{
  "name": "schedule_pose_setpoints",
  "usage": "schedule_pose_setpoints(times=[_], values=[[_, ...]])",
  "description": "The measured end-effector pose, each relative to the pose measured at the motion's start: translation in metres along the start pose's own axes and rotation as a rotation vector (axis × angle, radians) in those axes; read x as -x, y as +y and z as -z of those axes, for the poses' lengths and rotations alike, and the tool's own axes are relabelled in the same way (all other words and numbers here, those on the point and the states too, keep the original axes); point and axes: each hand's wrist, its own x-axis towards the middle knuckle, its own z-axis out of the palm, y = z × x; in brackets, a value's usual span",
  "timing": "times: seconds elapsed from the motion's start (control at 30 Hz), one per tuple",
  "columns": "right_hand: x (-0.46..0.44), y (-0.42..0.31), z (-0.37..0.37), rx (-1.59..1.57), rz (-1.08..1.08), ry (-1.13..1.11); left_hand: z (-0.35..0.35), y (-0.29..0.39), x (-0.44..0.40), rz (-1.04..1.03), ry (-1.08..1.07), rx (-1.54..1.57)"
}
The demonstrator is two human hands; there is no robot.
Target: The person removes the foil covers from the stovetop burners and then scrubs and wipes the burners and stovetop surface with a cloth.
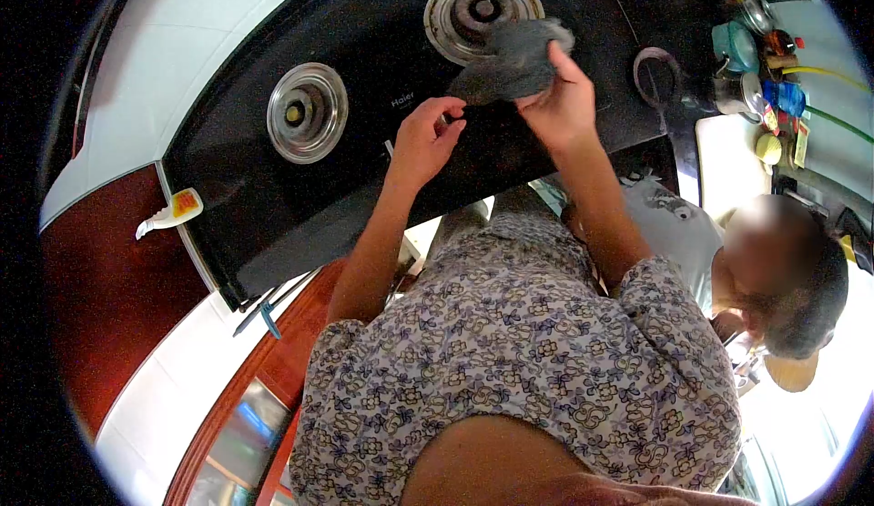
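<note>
My right hand (569,96) grips a dark grey cloth (514,60) over the black stove top (246,197). The cloth hangs in front of the lower right part of the far burner (442,19). My left hand (430,137) is beside the cloth's lower left corner, its thumb and fingertips curled close together; whatever is between them is too small to make out. Left of that hand is the other round burner (308,113), with its metal ring uncovered.
A spray bottle (173,211) lies at the stove's left edge. Another person (674,233) is at the right, near a white board (733,165). Jars and containers (736,46) crowd the far right counter. A ring-shaped object (657,78) rests on the stove's right side.
</note>
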Motion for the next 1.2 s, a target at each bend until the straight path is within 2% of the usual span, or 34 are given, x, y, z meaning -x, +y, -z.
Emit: schedule_pose_setpoints(times=[0.1, 0.2, 0.23, 0.33, 0.4, 0.43, 0.53, 0.57, 0.67, 0.8, 0.83, 0.93, 1.0, 1.07, 1.13, 1.2], values=[[-0.005, -0.025, 0.006, 0.068, 0.138, -0.018, -0.002, -0.009, 0.0, 0.18, -0.013, 0.124], [-0.028, -0.029, 0.026, 0.234, 0.281, 0.068, 0.011, -0.024, 0.006, 0.309, 0.058, 0.161], [-0.041, -0.028, 0.036, 0.359, 0.311, 0.055, 0.015, -0.033, 0.011, 0.296, 0.099, 0.229], [-0.102, -0.024, 0.093, 0.814, 0.236, 0.134, 0.028, -0.062, 0.032, 0.431, 0.214, 0.279], [-0.134, -0.012, 0.128, 1.422, 0.405, 0.241, 0.038, -0.079, 0.052, 0.491, 0.307, 0.282], [-0.133, -0.01, 0.123, 1.508, 0.492, 0.14, 0.043, -0.087, 0.06, 0.519, 0.355, 0.284], [-0.167, 0.008, 0.139, 1.723, 0.956, 0.242, 0.052, -0.1, 0.083, 0.582, 0.52, 0.322], [-0.172, 0.008, 0.14, 1.744, 0.992, 0.268, 0.056, -0.104, 0.086, 0.658, 0.548, 0.336], [-0.181, -0.015, 0.125, 1.945, 0.741, 0.266, 0.061, -0.124, 0.101, 0.642, 0.612, 0.405], [-0.176, -0.001, 0.137, 2.033, 1.12, 0.382, 0.071, -0.158, 0.112, 0.539, 0.692, 0.266], [-0.165, 0.002, 0.141, 2.078, 1.028, 0.384, 0.073, -0.161, 0.115, 0.55, 0.707, 0.268], [-0.127, 0.016, 0.147, 2.23, 0.952, 0.27, 0.074, -0.164, 0.123, 0.574, 0.728, 0.265], [-0.1, 0.038, 0.154, 2.201, 1.002, -0.011, 0.073, -0.189, 0.133, 0.567, 0.706, 0.284], [-0.065, 0.079, 0.146, 2.272, 0.9, -0.17, 0.073, -0.203, 0.142, 0.545, 0.657, 0.146], [-0.043, 0.102, 0.143, 2.155, 0.935, -0.299, 0.071, -0.203, 0.147, 0.493, 0.647, 0.028], [-0.036, 0.096, 0.141, 2.078, 0.932, -0.255, 0.072, -0.196, 0.154, 0.412, 0.674, -0.075]])
